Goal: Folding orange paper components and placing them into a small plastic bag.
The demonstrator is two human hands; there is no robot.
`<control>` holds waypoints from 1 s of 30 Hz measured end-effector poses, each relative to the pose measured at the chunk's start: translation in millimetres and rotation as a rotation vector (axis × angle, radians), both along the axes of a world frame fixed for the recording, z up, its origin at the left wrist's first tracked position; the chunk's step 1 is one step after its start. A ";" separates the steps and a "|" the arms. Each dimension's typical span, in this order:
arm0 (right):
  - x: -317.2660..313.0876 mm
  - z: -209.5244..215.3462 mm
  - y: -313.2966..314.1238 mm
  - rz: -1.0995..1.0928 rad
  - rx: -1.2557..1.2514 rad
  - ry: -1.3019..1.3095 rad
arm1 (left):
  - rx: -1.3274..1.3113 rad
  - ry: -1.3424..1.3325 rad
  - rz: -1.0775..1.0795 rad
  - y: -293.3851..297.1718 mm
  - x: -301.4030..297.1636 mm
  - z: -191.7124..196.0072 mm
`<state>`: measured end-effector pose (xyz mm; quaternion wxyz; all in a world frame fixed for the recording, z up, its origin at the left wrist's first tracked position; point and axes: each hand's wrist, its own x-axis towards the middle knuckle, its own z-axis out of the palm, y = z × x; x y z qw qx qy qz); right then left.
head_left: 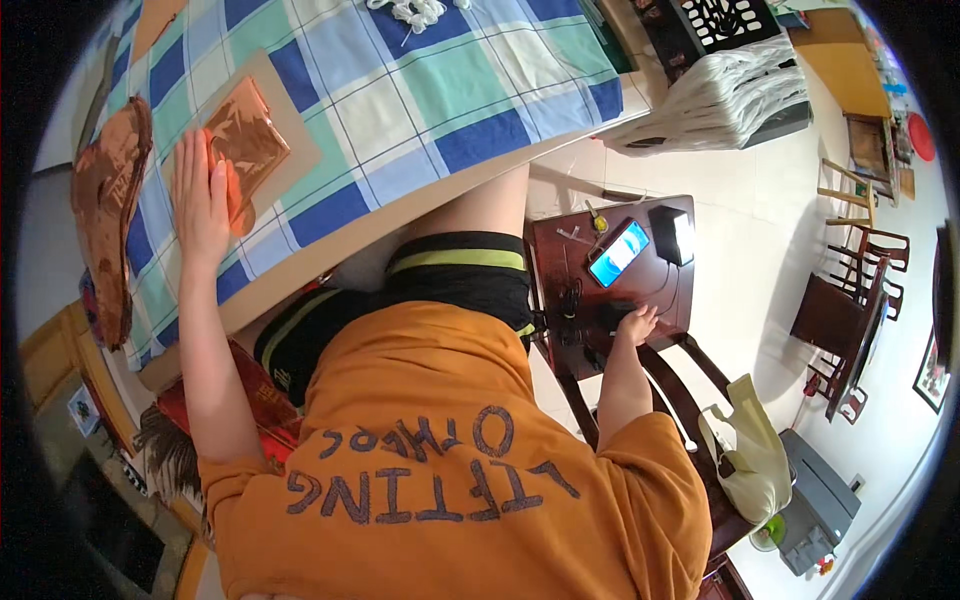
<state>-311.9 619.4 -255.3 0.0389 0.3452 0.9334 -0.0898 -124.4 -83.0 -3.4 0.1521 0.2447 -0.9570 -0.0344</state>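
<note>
My left hand (203,195) lies with its fingers stretched out along the edge of a soft orange item (236,205). Against that item is a shiny copper-coloured foil packet (248,135), on a tan flat sheet (293,165) over a checked cloth (400,130). Left of the hand, a large copper foil balloon (108,205) hangs over the cloth's edge. Low on the right, my right hand (637,325) has its fingers apart above a dark wooden chair seat (560,245), close to a black item (606,318). The fingers' contact with it is unclear.
A lit phone (619,253), a bright-faced device (671,236), a yellow-handled tool (598,221) and black cables (570,300) share the seat. White cord (415,12) lies on the cloth. A pale green bag (745,455) hangs on a chair; a plastic-covered box (715,95) stands beyond.
</note>
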 end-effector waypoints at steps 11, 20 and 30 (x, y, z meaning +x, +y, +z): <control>-5.1 57.8 -99.2 0.696 -0.122 0.573 | -0.041 0.031 0.090 3.8 -2.6 -3.0; 20.3 315.0 -465.1 2.044 -0.841 0.441 | -0.046 0.029 0.190 19.8 -0.4 6.6; 5.0 281.8 -570.6 2.014 -0.489 0.553 | -0.188 0.082 0.104 15.9 -11.7 1.1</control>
